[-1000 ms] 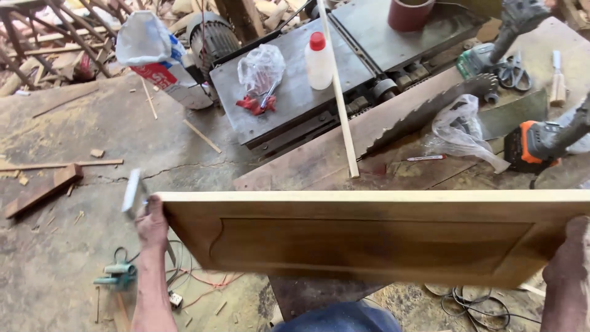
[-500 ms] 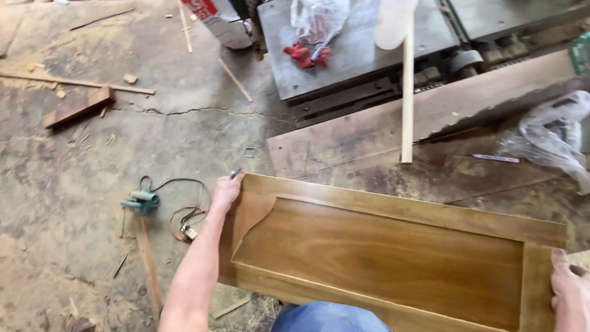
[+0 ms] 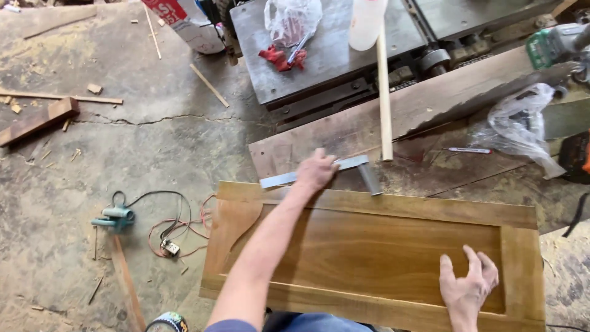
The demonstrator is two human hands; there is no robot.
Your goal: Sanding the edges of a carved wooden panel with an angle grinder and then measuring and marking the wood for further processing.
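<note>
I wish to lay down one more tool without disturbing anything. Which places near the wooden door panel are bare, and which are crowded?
Bare: the panel's recessed centre, between the left hand on the metal square and the right hand; also the concrete floor up and left. Crowded: the plank with stick and plastic bag, and the cable tangle.

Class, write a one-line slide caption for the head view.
Left hand grips a metal square beyond a wooden door panel; right hand hovers open above it.
</note>
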